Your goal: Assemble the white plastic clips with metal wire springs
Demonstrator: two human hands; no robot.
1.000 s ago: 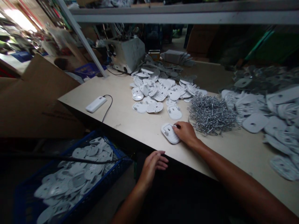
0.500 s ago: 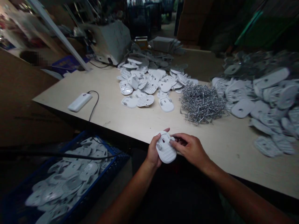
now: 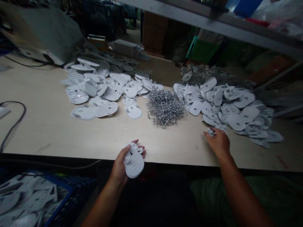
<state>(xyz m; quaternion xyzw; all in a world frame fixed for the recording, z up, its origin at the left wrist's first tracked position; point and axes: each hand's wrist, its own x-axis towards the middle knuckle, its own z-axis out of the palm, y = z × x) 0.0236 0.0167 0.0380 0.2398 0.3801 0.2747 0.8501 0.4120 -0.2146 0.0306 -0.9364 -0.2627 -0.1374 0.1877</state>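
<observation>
My left hand (image 3: 119, 165) is closed around a white oval plastic plate (image 3: 135, 167) with ribs, a hole and two raised lugs, held tilted at the table's front edge. Over on the right, my right hand (image 3: 219, 143) pinches the end of a white plastic piece (image 3: 211, 132) by the near edge of a heap of white plastic plates (image 3: 238, 121); my fingers hide most of that piece. Between the hands, farther back, lies a pile of thin metal pins (image 3: 165, 108). Another heap of white plates (image 3: 115, 88) spreads to its left.
A blue crate (image 3: 63, 198) of white plastic parts stands below the table (image 3: 59, 135) at lower left. A grey-white machine housing (image 3: 47, 34) sits at the back left, near a black cable (image 3: 23, 115). A metal shelf beam (image 3: 189, 22) crosses the top.
My right hand has left the plate and reached right to the heap, where it pinches a white piece. My left hand keeps the plate. The view has swung right.
</observation>
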